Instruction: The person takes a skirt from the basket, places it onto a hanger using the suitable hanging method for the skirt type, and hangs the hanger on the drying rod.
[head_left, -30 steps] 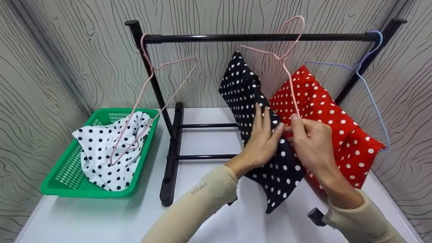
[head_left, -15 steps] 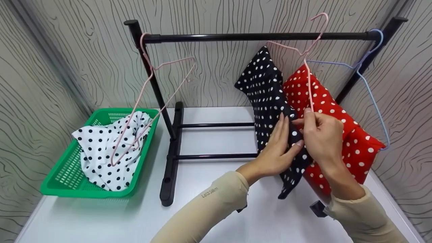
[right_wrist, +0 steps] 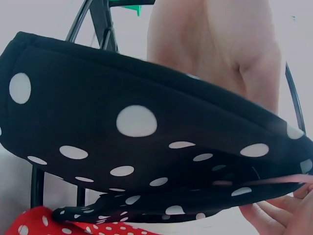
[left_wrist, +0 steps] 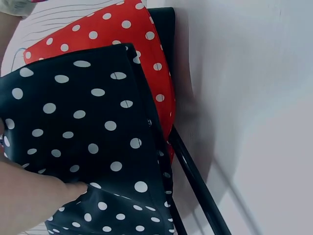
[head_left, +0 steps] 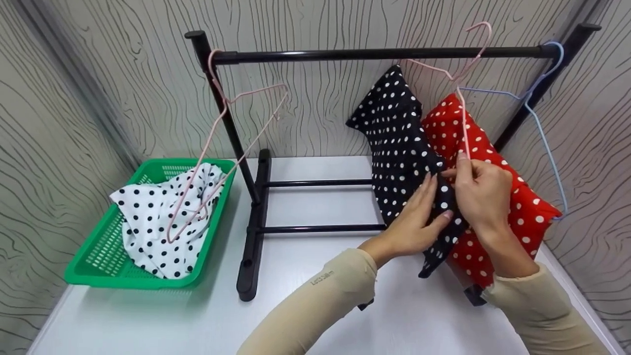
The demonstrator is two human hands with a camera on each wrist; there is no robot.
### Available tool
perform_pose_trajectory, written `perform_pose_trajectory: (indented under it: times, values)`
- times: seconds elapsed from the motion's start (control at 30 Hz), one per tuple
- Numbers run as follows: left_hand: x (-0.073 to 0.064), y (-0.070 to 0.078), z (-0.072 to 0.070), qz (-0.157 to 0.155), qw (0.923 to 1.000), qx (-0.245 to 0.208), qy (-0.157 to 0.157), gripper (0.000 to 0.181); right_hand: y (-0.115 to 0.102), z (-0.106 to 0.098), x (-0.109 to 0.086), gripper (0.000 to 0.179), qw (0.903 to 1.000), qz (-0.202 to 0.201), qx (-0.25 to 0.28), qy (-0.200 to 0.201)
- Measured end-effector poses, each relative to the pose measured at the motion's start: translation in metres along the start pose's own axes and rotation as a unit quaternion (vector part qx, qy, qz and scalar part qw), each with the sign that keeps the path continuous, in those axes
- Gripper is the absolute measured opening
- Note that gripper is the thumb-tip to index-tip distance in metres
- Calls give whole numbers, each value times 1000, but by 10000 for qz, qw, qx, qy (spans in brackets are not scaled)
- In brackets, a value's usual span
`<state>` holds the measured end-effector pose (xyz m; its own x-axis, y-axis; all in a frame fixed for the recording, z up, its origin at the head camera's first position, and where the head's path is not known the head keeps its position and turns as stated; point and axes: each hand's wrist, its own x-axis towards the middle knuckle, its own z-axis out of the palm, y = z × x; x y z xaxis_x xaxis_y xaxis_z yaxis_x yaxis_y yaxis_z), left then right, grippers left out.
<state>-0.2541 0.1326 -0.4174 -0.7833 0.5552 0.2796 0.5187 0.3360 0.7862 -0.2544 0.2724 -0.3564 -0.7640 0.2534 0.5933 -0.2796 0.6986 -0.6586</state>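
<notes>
A black cloth with white dots (head_left: pixel 399 143) hangs from a pink wire hanger (head_left: pixel 464 121) beneath the rack's bar. My right hand (head_left: pixel 485 195) pinches the hanger's near arm between thumb and fingers, beside the cloth's edge. Flat against the cloth's left face rests my left hand (head_left: pixel 414 224), fingers straight and thumb spread. In the right wrist view the pink rod (right_wrist: pixel 283 180) runs inside the fold of the black cloth (right_wrist: pixel 88 115). Behind it, a red dotted cloth (head_left: pixel 525 212) hangs on a blue hanger (head_left: pixel 544 143). The left wrist view shows my thumb (left_wrist: pixel 73 191) against the black cloth.
The black rack (head_left: pixel 320 55) spans the back of the white table (head_left: pixel 315 202). At its left end hangs a bare pink hanger (head_left: pixel 256 90), overlapping a green basket (head_left: pixel 79 276) that holds a white cloth with black dots (head_left: pixel 157 222). Patterned walls (head_left: pixel 315 113) stand behind.
Both hands, the black cloth and its pink hanger have moved right, closer to the red cloth. The hanger's hook now stands further along the bar. The grip on the hanger's arm looks unchanged.
</notes>
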Motion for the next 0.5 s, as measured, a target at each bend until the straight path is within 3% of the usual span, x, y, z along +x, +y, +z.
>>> perform_pose_trajectory:
  times: [0.2,0.5]
  values:
    - [1,-2,4,1,10000,23,6,73,8,-1,1,47,9999,-106,-30,22]
    - [-7,4,15,107,9989,131,-435,68,21,-14,-2,48,9992,-67,-301,239]
